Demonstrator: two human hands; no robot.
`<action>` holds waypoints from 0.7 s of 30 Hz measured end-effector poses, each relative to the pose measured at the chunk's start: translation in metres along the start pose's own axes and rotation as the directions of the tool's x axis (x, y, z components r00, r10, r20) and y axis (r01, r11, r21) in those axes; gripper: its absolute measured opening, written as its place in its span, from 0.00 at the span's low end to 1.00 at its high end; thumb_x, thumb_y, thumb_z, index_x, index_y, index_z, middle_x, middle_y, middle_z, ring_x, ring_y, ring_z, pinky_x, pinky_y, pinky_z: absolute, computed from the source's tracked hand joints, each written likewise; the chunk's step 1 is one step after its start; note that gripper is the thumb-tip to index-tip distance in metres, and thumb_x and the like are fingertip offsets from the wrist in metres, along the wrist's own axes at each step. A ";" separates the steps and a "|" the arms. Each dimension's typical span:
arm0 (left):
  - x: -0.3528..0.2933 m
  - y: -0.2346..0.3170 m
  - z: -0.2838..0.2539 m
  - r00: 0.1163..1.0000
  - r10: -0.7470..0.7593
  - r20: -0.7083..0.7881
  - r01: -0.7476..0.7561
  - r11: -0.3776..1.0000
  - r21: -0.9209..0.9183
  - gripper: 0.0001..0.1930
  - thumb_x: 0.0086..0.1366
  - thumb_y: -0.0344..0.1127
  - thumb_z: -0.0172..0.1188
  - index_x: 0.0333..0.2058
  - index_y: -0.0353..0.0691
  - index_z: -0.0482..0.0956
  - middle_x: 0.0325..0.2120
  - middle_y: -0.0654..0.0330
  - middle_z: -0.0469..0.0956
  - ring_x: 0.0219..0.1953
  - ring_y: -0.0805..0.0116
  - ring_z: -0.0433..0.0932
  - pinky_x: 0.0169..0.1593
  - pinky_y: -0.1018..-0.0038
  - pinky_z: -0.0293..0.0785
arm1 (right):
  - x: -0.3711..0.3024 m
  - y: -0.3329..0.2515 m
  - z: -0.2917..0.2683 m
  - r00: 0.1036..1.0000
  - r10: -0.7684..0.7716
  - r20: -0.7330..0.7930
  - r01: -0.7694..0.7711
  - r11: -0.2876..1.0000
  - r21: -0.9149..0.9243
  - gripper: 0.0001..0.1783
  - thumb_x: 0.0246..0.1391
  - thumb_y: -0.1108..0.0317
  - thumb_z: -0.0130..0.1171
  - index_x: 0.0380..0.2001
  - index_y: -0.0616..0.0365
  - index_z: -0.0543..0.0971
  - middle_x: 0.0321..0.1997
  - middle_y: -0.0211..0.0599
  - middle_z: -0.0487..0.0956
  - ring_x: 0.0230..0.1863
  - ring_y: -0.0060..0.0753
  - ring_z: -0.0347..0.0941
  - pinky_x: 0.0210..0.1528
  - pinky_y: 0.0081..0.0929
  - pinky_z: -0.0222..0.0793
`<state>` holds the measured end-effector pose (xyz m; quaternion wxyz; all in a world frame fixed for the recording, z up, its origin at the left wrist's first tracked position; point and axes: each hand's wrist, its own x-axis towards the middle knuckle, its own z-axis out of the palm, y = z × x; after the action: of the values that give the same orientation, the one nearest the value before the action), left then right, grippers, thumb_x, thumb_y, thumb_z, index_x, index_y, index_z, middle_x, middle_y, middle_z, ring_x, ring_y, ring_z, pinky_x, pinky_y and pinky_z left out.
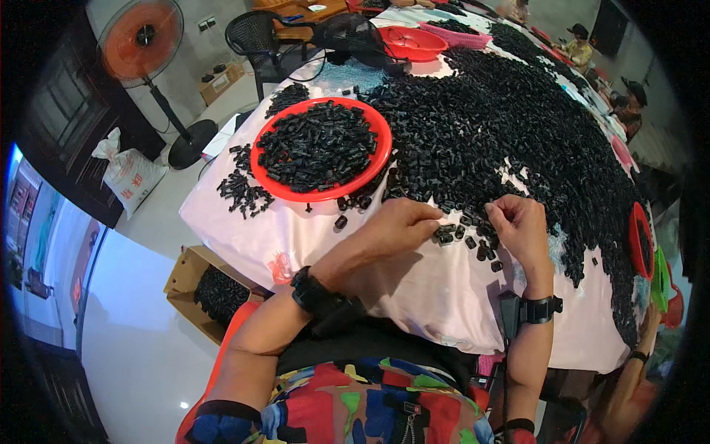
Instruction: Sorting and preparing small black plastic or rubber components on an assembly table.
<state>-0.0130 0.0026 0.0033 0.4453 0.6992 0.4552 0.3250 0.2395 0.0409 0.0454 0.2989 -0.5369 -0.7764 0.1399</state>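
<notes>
My left hand [405, 224] is over the near edge of a large heap of small black plastic parts [473, 111], its thumb and fingers pressed together. To its right, my right hand [522, 226] is also closed in a pinch, a short gap away. Whatever either pinch holds is too small or hidden to tell. On the cloth between and below the hands lie several loose black pieces [481, 250]. A red basin [384, 148] filled with black parts stands beyond my left hand, with smaller black pieces [242, 189] scattered at its left.
A pinkish-white cloth [414, 296] covers the table. Beyond are a red basin [421, 55], a pink basket [481, 44] and a dark fan [347, 41]. A cardboard box [181, 285] of black parts sits at lower left. Other people work along the right side.
</notes>
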 end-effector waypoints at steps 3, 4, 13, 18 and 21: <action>0.007 0.008 0.018 0.996 -0.035 -0.086 0.023 0.991 -0.135 0.15 0.71 0.35 0.58 0.51 0.31 0.82 0.32 0.63 0.84 0.33 0.78 0.78 0.39 0.75 0.76 | 0.000 0.006 -0.007 0.999 0.034 0.007 -0.034 0.999 0.030 0.12 0.54 0.64 0.64 0.26 0.65 0.84 0.15 0.43 0.76 0.16 0.33 0.73 0.24 0.31 0.67; 0.012 0.012 0.018 0.990 0.004 -0.144 -0.011 0.999 -0.043 0.14 0.69 0.32 0.59 0.50 0.34 0.82 0.34 0.59 0.84 0.36 0.73 0.80 0.42 0.73 0.76 | -0.001 0.007 -0.010 0.999 0.044 0.005 -0.044 0.999 0.028 0.12 0.54 0.64 0.64 0.26 0.65 0.84 0.15 0.43 0.76 0.16 0.33 0.73 0.24 0.31 0.67; 0.029 0.011 0.033 0.984 0.178 -0.027 -0.140 0.852 0.505 0.12 0.60 0.30 0.63 0.43 0.42 0.85 0.39 0.53 0.79 0.44 0.51 0.75 0.49 0.61 0.73 | -0.003 0.027 -0.033 0.995 0.100 0.019 -0.098 0.993 -0.062 0.10 0.51 0.66 0.65 0.29 0.63 0.86 0.21 0.47 0.81 0.22 0.37 0.79 0.29 0.32 0.72; 0.037 0.007 0.042 0.881 0.473 0.018 -0.403 0.729 0.553 0.18 0.58 0.30 0.65 0.49 0.44 0.82 0.47 0.55 0.78 0.49 0.52 0.74 0.52 0.62 0.73 | -0.003 0.033 -0.037 0.966 0.142 0.216 -0.125 0.988 -0.093 0.09 0.48 0.67 0.66 0.29 0.63 0.86 0.22 0.46 0.81 0.22 0.37 0.79 0.28 0.32 0.71; 0.031 0.010 0.037 0.903 0.427 0.053 -0.378 0.730 0.569 0.18 0.57 0.30 0.67 0.48 0.41 0.82 0.47 0.56 0.79 0.52 0.53 0.74 0.54 0.62 0.73 | -0.004 0.042 -0.037 0.987 0.118 0.110 -0.112 0.992 -0.067 0.08 0.48 0.71 0.67 0.28 0.66 0.83 0.18 0.32 0.78 0.21 0.18 0.72 0.26 0.23 0.67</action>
<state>0.0340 0.0172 -0.0007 0.1173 0.8671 0.3861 0.2919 0.2952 0.0497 0.0506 0.2294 -0.5808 -0.7637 0.1637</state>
